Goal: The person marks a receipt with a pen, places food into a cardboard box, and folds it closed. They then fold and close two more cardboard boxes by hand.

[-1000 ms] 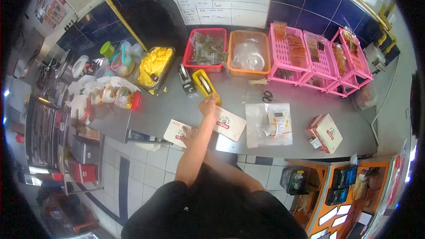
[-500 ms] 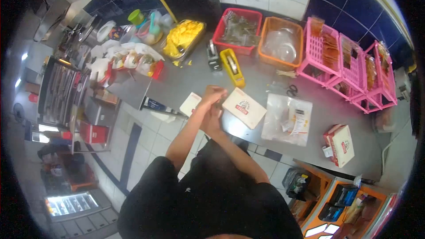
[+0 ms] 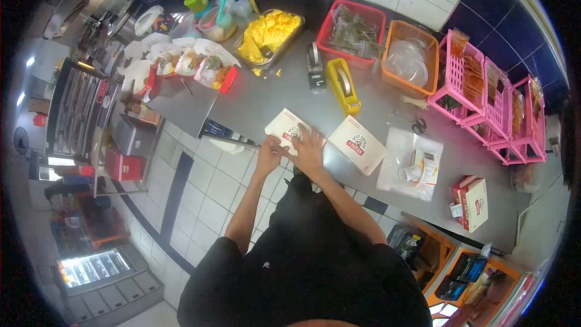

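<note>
A white printed food box (image 3: 282, 122) with a red "Spicy Chicken" logo lies on the steel counter at its near edge. My left hand (image 3: 270, 156) is closed, its bent fingers pinching at the box's near left edge. Across the right part of its lid rests my right hand (image 3: 310, 152), open with fingers spread and the thumb close to the left fingertips. These fingers partly cover the logo. Just to the right lies a second, closed food box (image 3: 357, 145), touched by neither hand.
Behind the boxes stand a yellow tape dispenser (image 3: 343, 88) and a black one (image 3: 315, 66). A tray of yellow food (image 3: 269, 33), a red basket (image 3: 351, 58) and an orange basket (image 3: 410, 85) line the back. Plastic bags (image 3: 396, 172), scissors (image 3: 419, 125) and another box (image 3: 475, 203) lie right.
My hands have come apart from being clasped together above the counter edge and now rest on the left food box. The view has shifted slightly.
</note>
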`<state>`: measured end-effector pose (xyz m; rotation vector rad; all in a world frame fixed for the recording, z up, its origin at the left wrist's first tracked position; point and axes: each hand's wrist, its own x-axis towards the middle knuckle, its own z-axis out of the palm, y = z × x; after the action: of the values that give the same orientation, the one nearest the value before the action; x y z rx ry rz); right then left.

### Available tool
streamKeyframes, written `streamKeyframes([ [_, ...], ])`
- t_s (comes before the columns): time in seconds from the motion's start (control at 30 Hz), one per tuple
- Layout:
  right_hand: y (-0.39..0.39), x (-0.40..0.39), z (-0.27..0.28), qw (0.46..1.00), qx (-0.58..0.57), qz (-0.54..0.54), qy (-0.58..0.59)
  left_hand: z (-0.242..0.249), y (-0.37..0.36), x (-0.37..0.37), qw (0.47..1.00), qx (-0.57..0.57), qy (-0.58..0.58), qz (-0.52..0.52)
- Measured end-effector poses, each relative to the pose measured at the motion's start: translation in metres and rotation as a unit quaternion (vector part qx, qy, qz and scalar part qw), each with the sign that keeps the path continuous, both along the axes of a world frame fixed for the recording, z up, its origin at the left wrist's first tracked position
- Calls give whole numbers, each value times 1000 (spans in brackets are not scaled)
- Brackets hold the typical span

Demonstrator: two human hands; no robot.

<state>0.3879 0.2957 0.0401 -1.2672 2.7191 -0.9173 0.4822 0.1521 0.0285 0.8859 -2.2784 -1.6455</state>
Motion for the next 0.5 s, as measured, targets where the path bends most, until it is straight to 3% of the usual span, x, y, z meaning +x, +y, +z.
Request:
streamKeyframes([
  [0.17, 1, 0, 6, 999, 16, 1, 29, -8, 14, -11, 997, 0, 8, 79],
  [0.23, 1, 2, 4, 1000, 18, 0, 18, 17, 29, -17, 963, -211, -123, 117],
  [0.27, 0, 0, 4, 1000, 12, -3, 9, 34, 33, -16, 975, -130, -133, 121],
  [0.3, 1, -1, 5, 1000, 17, -6, 12, 22, 33, -9, 977, -125, -130, 118],
  [0.37, 1, -3, 5, 999, 31, 3, -8, -12, 22, 6, 983, 161, 59, 72],
  [0.43, 2, -3, 10, 1000, 23, 3, -9, -25, 9, 14, 979, 198, 41, 30],
  [0.5, 4, -2, 12, 1000, 15, 3, -11, -34, -1, 13, 982, 164, 82, -48],
])
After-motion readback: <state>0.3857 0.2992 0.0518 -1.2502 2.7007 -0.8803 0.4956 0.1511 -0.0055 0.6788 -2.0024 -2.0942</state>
